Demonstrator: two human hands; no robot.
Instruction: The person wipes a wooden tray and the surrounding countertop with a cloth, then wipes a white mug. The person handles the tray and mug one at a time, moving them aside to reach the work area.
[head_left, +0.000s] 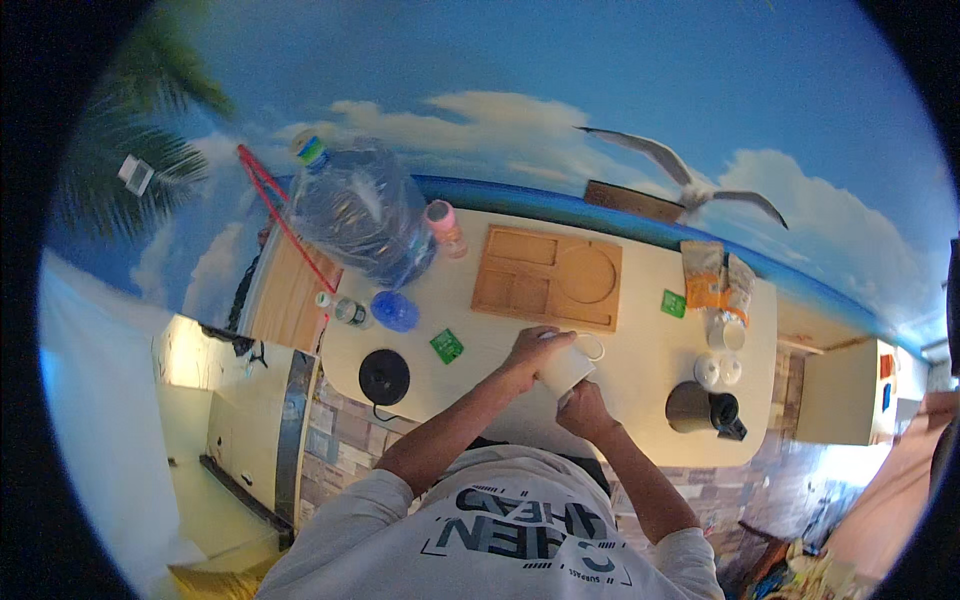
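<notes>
Before my body, a white mug (564, 369) is tilted over the near part of the table. My left hand (534, 354) grips its side, fingers and thumb around the upper part. At the mug's lower end is my right hand (585, 409), fingers curled, with something pale at them that may be a cloth or tissue; its exact grip is hidden. The mug's handle (592, 346) points away to the right. Just beyond the mug lies a wooden compartment tray (551, 277) with rectangular recesses and one round recess.
A large plastic-wrapped water bottle (364, 214), pink bottle (448, 229), blue object (394, 310) and black round base (384, 376) stand left. Green packets (448, 346) lie on the table (450, 405). Right are snack-like bags (703, 277), white cups (726, 331) and a black kettle (694, 407).
</notes>
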